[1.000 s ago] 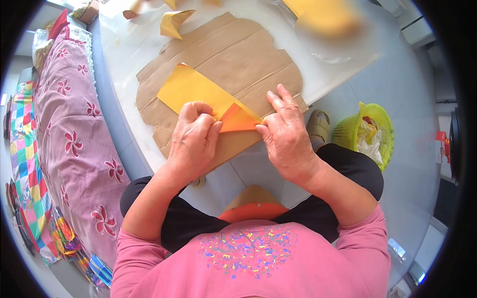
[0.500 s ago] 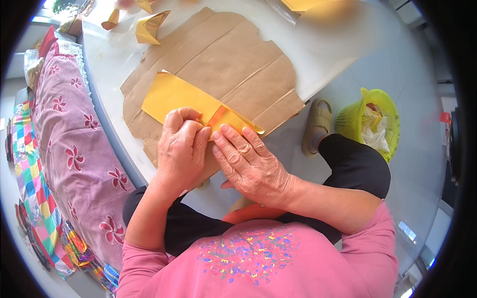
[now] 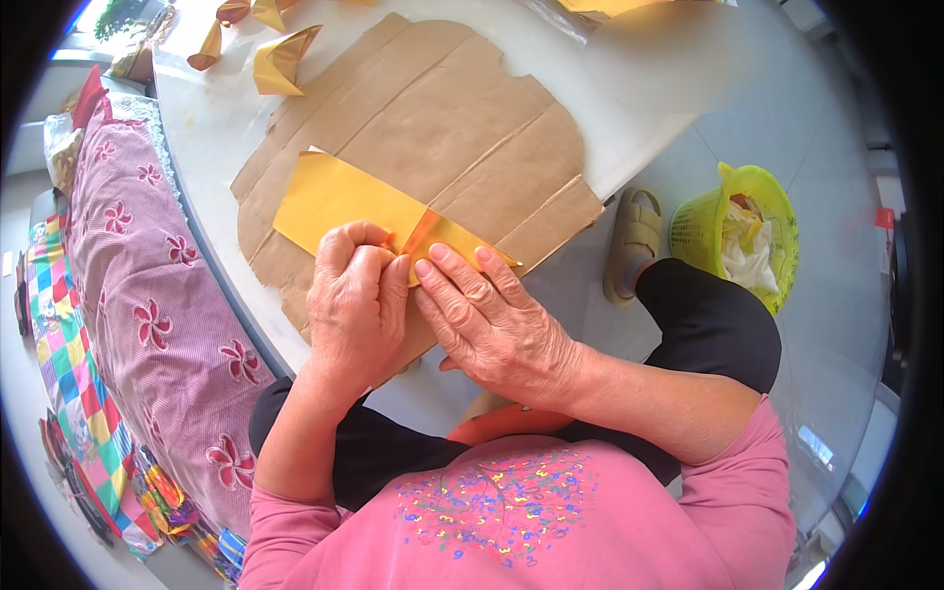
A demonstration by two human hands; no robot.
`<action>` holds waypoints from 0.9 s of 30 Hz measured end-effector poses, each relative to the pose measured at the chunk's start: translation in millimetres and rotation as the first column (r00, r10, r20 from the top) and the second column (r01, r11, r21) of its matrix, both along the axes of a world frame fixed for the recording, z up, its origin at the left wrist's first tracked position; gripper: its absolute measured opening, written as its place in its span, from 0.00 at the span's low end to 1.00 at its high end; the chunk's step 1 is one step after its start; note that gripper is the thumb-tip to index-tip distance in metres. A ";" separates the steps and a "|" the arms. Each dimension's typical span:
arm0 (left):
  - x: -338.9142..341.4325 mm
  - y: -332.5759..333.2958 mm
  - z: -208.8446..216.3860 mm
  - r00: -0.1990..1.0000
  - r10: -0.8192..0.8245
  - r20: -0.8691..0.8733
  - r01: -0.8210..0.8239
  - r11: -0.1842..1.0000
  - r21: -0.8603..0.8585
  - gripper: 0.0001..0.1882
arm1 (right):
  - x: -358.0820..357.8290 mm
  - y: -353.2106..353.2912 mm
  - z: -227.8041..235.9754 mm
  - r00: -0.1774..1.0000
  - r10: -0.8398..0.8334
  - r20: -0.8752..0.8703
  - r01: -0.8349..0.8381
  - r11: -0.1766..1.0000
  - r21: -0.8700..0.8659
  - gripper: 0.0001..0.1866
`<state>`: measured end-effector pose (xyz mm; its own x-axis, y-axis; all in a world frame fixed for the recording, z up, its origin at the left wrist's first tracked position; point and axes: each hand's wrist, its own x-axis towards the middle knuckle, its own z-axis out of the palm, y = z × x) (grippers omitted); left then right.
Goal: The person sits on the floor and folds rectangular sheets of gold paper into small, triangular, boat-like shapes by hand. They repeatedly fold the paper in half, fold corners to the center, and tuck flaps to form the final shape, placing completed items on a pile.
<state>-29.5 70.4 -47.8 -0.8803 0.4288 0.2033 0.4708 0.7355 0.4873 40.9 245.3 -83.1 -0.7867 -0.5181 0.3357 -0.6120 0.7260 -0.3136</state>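
Note:
A strip of golden-yellow paper (image 3: 349,197) lies on the brown cardboard sheet (image 3: 433,108), near its front edge. Its right part is folded, with an orange-red line at the crease. My left hand (image 3: 356,295) pinches the paper's near edge beside that crease, thumb and fingers closed. Flat on the folded right part rest the stretched fingers of my right hand (image 3: 492,320), their tips close to my left thumb. The paper under both hands is partly hidden.
Folded gold paper pieces (image 3: 283,61) stand on the white table (image 3: 639,128) at the far left. More yellow paper (image 3: 600,8) lies at the far edge. A lime-green basket (image 3: 698,236) with crumpled waste is on the floor at right. A pink flowered cover (image 3: 162,265) hangs at left.
The whole view has shifted slightly. Both hands keep nearly the same places on the paper, and the folded right part looks slightly more raised at the crease.

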 end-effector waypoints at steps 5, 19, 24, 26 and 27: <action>0.0 0.4 0.5 1.000 0.002 -0.014 -0.002 1.000 -0.010 0.05 | -1.0 0.0 -1.4 1.000 0.002 -0.017 -0.002 1.000 0.004 0.42; 0.6 1.7 -0.1 0.999 0.035 -0.007 -0.035 0.999 -0.006 0.05 | -3.2 2.0 -1.9 0.999 0.003 -0.055 -0.002 0.999 0.032 0.39; 0.1 2.5 1.9 0.999 0.032 -0.020 -0.032 0.999 -0.005 0.05 | -2.5 3.0 2.0 0.998 0.004 -0.056 -0.003 1.000 0.016 0.26; -0.7 2.8 1.3 0.999 0.022 -0.041 -0.023 1.000 -0.007 0.06 | -1.9 4.1 1.8 0.999 0.013 -0.052 -0.010 0.999 0.044 0.28; -0.9 2.9 1.5 0.999 0.024 -0.039 -0.025 1.000 -0.007 0.06 | -1.7 4.9 2.2 0.999 0.019 -0.051 -0.015 0.997 0.070 0.31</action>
